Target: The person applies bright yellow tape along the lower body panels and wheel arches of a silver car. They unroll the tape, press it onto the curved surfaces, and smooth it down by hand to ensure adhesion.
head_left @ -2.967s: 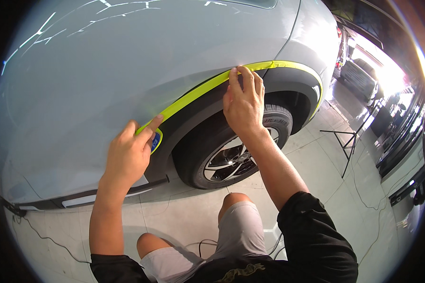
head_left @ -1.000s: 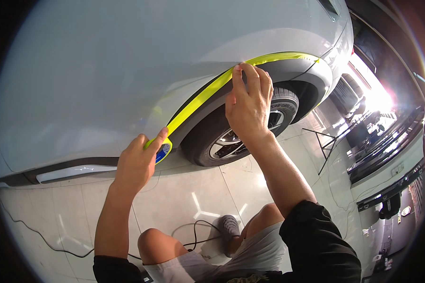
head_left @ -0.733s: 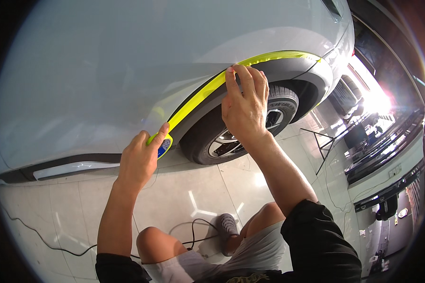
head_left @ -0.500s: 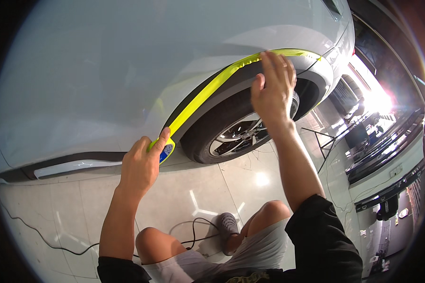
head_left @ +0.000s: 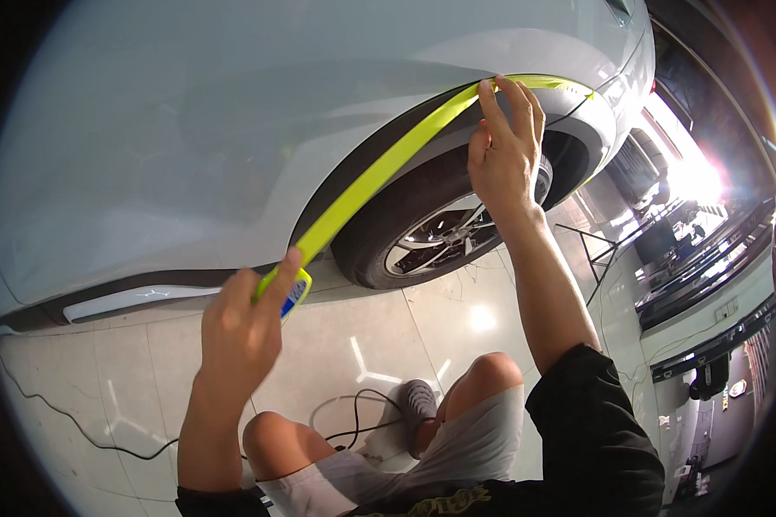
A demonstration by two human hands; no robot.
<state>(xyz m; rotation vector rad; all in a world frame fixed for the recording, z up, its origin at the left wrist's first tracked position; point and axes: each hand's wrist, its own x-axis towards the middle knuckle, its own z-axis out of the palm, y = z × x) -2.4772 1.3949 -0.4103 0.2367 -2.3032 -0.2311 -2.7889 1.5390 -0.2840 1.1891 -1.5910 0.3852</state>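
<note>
My left hand (head_left: 243,323) grips a roll of bright yellow-green masking tape (head_left: 297,289), low by the car's side sill. From the roll a taut strip of tape (head_left: 379,172) runs up and right across the dark wheel-arch trim (head_left: 353,171). My right hand (head_left: 510,151) has its fingers stretched out, with the tips pressing the tape at the top of the arch. Beyond those fingertips, more tape (head_left: 553,83) lies along the arch edge, a little wrinkled. Below the strip is the wheel (head_left: 444,237) with its black tyre.
The light grey car body (head_left: 190,129) fills the upper left. A black cable (head_left: 103,446) lies on the glossy tiled floor (head_left: 319,345). To the right stands a dark stand with thin legs (head_left: 602,258), near a bright light (head_left: 690,177).
My left hand has drawn the tape roll down and left, so the strip is longer and straighter. My right fingertips now press at the arch's top edge.
</note>
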